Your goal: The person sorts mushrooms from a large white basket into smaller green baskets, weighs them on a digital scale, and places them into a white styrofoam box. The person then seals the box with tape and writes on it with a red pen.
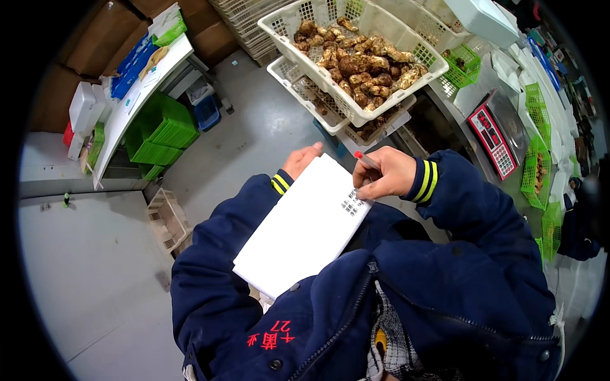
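My left hand (pixel 302 159) grips the far left edge of a white foam slab, perhaps a box or its lid (pixel 295 228); part of its fingers is hidden behind it. The slab lies tilted before my body and bears a few lines of dark writing near its right edge. Between the fingers of my right hand (pixel 386 174) is a pen with a red end (pixel 370 162). That hand rests at the slab's upper right, by the writing, and covers part of it. The pen's tip is hidden.
Ahead, a white plastic crate (pixel 356 114) of soil-covered matsutake-like mushrooms (pixel 362 64) sits on other crates. At right are a red digital scale (pixel 493 135) and green baskets (pixel 536 176). Nested green baskets (pixel 159 128) stand under a white table (pixel 164 64) at left; a crate (pixel 167 221) is nearer.
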`<state>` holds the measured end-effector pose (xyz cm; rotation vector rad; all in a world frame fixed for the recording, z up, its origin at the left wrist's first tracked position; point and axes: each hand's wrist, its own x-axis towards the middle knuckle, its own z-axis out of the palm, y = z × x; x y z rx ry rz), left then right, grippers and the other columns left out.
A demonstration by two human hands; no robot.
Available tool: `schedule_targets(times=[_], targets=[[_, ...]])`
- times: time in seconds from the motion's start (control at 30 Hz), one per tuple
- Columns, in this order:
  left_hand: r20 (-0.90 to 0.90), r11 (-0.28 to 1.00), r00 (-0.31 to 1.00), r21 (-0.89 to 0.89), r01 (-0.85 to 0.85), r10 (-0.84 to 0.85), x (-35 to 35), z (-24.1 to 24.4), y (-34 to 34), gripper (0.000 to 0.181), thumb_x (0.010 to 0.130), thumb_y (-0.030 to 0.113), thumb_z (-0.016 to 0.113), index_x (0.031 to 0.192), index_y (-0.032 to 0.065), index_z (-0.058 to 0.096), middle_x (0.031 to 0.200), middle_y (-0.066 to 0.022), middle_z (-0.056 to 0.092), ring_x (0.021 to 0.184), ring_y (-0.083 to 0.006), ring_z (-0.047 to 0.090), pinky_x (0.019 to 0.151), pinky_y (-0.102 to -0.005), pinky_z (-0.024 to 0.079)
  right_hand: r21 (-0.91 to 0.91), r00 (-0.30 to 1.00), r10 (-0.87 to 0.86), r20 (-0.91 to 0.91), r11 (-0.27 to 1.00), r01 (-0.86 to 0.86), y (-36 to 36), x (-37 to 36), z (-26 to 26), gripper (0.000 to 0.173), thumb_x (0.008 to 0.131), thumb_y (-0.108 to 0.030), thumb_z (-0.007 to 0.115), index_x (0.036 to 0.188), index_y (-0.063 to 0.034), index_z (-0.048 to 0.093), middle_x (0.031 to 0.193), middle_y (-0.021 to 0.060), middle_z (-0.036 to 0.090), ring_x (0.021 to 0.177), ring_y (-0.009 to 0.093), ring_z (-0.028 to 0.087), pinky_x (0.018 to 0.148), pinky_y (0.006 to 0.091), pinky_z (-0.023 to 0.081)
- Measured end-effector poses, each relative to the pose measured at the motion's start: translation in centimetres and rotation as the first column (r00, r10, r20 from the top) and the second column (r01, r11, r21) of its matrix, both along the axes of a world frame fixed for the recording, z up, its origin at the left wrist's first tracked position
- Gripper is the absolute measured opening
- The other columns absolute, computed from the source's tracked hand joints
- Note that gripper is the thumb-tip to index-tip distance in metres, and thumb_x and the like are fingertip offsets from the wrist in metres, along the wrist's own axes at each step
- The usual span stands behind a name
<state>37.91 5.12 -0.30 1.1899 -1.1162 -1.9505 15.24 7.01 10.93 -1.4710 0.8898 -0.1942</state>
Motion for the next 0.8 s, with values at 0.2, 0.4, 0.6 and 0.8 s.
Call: schedule_targets(times=[0.2, 0.4, 0.6, 0.8], targets=[[-0.127, 0.999, 0.992, 0.039, -0.004, 0.009, 0.4, -2.4, -3.0, 0.036, 0.094, 0.031, 0.044, 0.07, 0.0073, 0.056, 0.063, 0.0011, 0.054, 0.056, -0.0069, 0.048, 0.052, -0.0238, 0.04, -0.197, 0.998, 0.038, 0.053, 0.98, -0.027, -2.1, 0.2, -1.3, 0.015, 0.075, -0.015, 0.066, 0.081, -0.0012, 0.062, 0.069, 0.0074, 0.061, 0.063, 0.013, 0.057, 0.059, 0.0269, 0.045], [-0.041, 0.997, 0.996, 0.009, 0.079, -0.079, -1.2, -1.2, -6.1, 0.036, 0.095, 0.028, 0.042, 0.074, 0.0036, 0.058, 0.064, -0.0022, 0.057, 0.056, -0.0089, 0.052, 0.051, -0.0238, 0.042, -0.458, 0.995, -0.038, 0.097, 0.885, 0.078, -4.9, -2.8, -0.5, 0.026, 0.075, -0.019, 0.069, 0.094, -0.0036, 0.06, 0.079, 0.0105, 0.058, 0.074, 0.023, 0.057, 0.067, 0.032, 0.046], [-0.105, 0.999, 0.994, -0.038, 0.018, -0.022, -1.8, -2.4, -8.6, 0.037, 0.095, 0.028, 0.042, 0.074, 0.0018, 0.058, 0.064, -0.003, 0.057, 0.056, -0.0092, 0.051, 0.051, -0.0238, 0.041, -0.985, 0.726, -0.681, 0.093, 0.043, 0.167, -17.9, -19.7, 3.0, 0.039, 0.071, -0.024, 0.071, 0.101, -0.0039, 0.059, 0.095, 0.0154, 0.058, 0.09, 0.031, 0.056, 0.081, 0.037, 0.047], [-0.102, 0.993, 0.991, -0.061, -0.098, 0.092, -2.5, -4.4, -9.8, 0.038, 0.094, 0.031, 0.044, 0.07, 0.0042, 0.056, 0.062, -0.0018, 0.056, 0.053, -0.0084, 0.049, 0.049, -0.0243, 0.04, -0.98, 0.177, -0.964, -0.199, 0.191, -0.061, -31.6, -41.6, 7.1, 0.078, 0.063, -0.031, 0.075, 0.13, -0.0151, 0.039, 0.123, 0.0141, 0.045, 0.106, 0.033, 0.052, 0.091, 0.0395, 0.044]])
